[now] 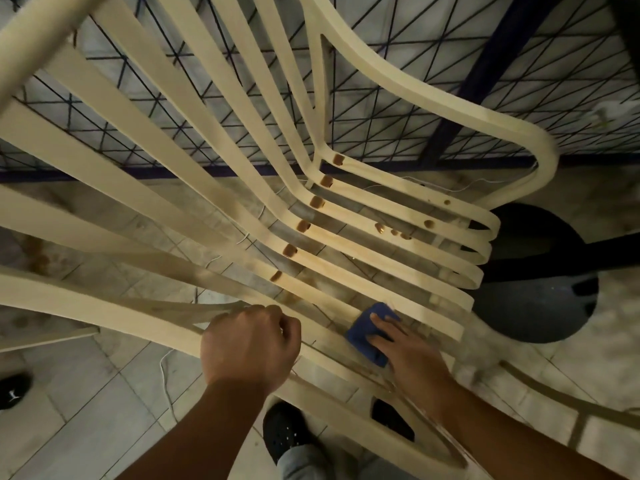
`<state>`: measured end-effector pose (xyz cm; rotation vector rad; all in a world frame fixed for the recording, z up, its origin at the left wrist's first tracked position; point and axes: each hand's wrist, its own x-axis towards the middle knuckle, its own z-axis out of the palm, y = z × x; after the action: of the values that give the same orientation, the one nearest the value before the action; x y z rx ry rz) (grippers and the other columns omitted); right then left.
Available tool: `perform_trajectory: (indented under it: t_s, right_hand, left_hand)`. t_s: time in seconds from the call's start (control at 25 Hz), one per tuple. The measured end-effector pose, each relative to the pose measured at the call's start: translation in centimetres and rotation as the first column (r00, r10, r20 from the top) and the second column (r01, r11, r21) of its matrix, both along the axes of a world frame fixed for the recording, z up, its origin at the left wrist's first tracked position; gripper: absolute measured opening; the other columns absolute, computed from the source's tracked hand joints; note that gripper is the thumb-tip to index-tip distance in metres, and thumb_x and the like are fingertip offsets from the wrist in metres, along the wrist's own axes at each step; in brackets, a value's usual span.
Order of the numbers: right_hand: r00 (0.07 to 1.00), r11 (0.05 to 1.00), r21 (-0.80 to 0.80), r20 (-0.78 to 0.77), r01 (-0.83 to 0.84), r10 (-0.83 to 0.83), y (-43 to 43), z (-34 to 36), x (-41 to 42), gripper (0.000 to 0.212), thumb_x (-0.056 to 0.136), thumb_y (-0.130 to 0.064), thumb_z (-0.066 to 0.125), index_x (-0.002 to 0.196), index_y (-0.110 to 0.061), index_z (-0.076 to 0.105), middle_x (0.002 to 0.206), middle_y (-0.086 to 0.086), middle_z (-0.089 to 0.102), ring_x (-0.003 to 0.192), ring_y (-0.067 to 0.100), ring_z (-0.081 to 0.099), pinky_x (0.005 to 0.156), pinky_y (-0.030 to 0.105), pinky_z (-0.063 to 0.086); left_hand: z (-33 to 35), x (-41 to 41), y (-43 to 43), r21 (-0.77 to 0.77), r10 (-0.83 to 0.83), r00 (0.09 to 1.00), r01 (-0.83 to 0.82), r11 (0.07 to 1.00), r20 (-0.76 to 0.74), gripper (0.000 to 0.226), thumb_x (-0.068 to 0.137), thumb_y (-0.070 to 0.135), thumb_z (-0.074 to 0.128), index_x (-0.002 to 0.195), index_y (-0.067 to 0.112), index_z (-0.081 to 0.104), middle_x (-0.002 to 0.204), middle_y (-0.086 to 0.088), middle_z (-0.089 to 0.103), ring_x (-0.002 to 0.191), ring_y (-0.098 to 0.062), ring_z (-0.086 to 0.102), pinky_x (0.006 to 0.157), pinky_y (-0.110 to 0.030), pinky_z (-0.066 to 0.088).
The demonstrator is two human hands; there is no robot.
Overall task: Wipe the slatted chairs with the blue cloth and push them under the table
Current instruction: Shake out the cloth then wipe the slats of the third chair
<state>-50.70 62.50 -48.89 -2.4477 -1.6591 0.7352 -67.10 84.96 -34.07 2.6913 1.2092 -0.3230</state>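
Observation:
A cream slatted chair [346, 216] fills the view from above, its long slats curving from the back at upper left down into the seat at right. Brown stains and drops dot the slats near the bend and on the seat. My left hand [249, 344] grips the chair's near side rail with curled fingers. My right hand [405, 348] presses the folded blue cloth [367, 332] flat onto a near seat slat, fingers straight on top of it.
A dark round table base [540, 292] stands on the tiled floor just beyond the seat's front edge. A dark metal mesh fence [450, 91] runs across the back. My black shoes [284, 427] stand under the chair's near rail. Another black shoe [14, 389] shows at far left.

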Motion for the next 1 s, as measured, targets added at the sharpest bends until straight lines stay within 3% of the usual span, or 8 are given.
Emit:
perform_trajectory:
  t_s: [0.12, 0.24, 0.4, 0.56, 0.68, 0.84, 0.92, 1.0]
  right_hand:
    - [1.000, 0.999, -0.047, -0.002, 0.007, -0.007, -2.2, 0.8, 0.6, 0.078, 0.040, -0.012, 0.100, 0.113, -0.027, 0.077, 0.143, 0.003, 0.061, 0.121, 0.024, 0.066, 0.083, 0.036, 0.060]
    - [0.999, 0.996, -0.071, -0.010, -0.054, 0.054, 1.3, -0.1, 0.1, 0.075, 0.035, -0.013, 0.100, 0.106, -0.024, 0.080, 0.136, 0.008, 0.066, 0.114, 0.028, 0.070, 0.078, 0.040, 0.064]
    - [0.985, 0.986, -0.077, -0.098, -0.150, 0.142, 10.2, -0.9, -1.1, 0.047, 0.066, -0.008, 0.087, 0.111, -0.016, 0.074, 0.143, 0.013, 0.059, 0.118, 0.034, 0.064, 0.088, 0.048, 0.060]
    - [0.980, 0.980, -0.033, 0.000, -0.198, 0.198, 17.6, -0.1, -3.3, 0.036, 0.090, -0.013, 0.069, 0.125, -0.012, 0.067, 0.149, 0.010, 0.052, 0.122, 0.031, 0.058, 0.095, 0.045, 0.054]
    - [0.979, 0.980, -0.018, 0.048, -0.196, 0.197, 17.9, -0.2, -3.7, 0.037, 0.096, -0.014, 0.063, 0.132, -0.011, 0.063, 0.156, 0.008, 0.045, 0.133, 0.030, 0.051, 0.101, 0.043, 0.051]
    - [0.977, 0.978, -0.013, -0.054, -0.208, 0.207, 12.0, -2.1, -1.5, 0.046, 0.083, -0.006, 0.075, 0.127, -0.012, 0.063, 0.152, 0.004, 0.046, 0.137, 0.034, 0.050, 0.105, 0.050, 0.049]
    - [0.984, 0.987, 0.087, -0.106, -0.137, 0.146, 7.3, -2.3, -0.1, 0.051, 0.063, 0.002, 0.089, 0.110, -0.009, 0.073, 0.132, 0.001, 0.053, 0.112, 0.037, 0.068, 0.090, 0.051, 0.059]
    - [0.996, 0.994, 0.059, -0.009, -0.089, 0.089, 2.2, -1.1, 0.6, 0.066, 0.040, -0.004, 0.099, 0.102, -0.015, 0.078, 0.119, 0.001, 0.063, 0.089, 0.025, 0.075, 0.072, 0.037, 0.064]
  left_hand:
    - [0.0, -0.1, 0.1, -0.018, 0.008, 1.000, -0.008, 1.000, 0.002, 0.047, 0.096, 0.046, 0.036, 0.055, 0.024, 0.045, 0.052, 0.011, 0.044, 0.046, -0.008, 0.044, 0.051, -0.025, 0.050]
    - [0.3, 0.0, 0.0, -0.010, 0.019, 1.000, -0.019, 1.000, -0.005, 0.048, 0.095, 0.046, 0.032, 0.055, 0.023, 0.044, 0.054, 0.009, 0.044, 0.048, -0.009, 0.045, 0.052, -0.026, 0.050]
    - [0.3, 0.1, 0.1, -0.005, 0.012, 1.000, -0.012, 1.000, -0.028, 0.046, 0.096, 0.046, 0.030, 0.059, 0.023, 0.046, 0.056, 0.009, 0.045, 0.050, -0.009, 0.046, 0.054, -0.027, 0.050]
    - [0.2, 0.3, 0.0, 0.015, 0.026, 0.997, -0.025, 1.000, -0.074, 0.046, 0.093, 0.047, 0.029, 0.059, 0.023, 0.047, 0.054, 0.008, 0.045, 0.048, -0.010, 0.047, 0.054, -0.028, 0.051]
    - [0.2, 0.3, -0.1, 0.007, 0.029, 0.996, -0.028, 1.000, -0.085, 0.047, 0.095, 0.048, 0.030, 0.060, 0.023, 0.049, 0.055, 0.008, 0.047, 0.049, -0.009, 0.049, 0.056, -0.028, 0.052]
    - [0.5, 0.2, -0.1, 0.007, 0.030, 0.998, -0.029, 1.000, -0.059, 0.047, 0.098, 0.049, 0.029, 0.063, 0.024, 0.050, 0.058, 0.009, 0.049, 0.052, -0.007, 0.049, 0.057, -0.027, 0.053]
    - [0.4, 0.2, -0.1, 0.006, 0.031, 0.999, -0.031, 1.000, -0.044, 0.048, 0.097, 0.048, 0.030, 0.061, 0.023, 0.048, 0.056, 0.010, 0.048, 0.050, -0.007, 0.048, 0.055, -0.026, 0.051]
    - [0.4, 0.2, 0.0, 0.017, 0.030, 0.999, -0.030, 0.999, -0.032, 0.048, 0.097, 0.047, 0.032, 0.059, 0.022, 0.047, 0.053, 0.010, 0.046, 0.048, -0.007, 0.046, 0.053, -0.025, 0.050]
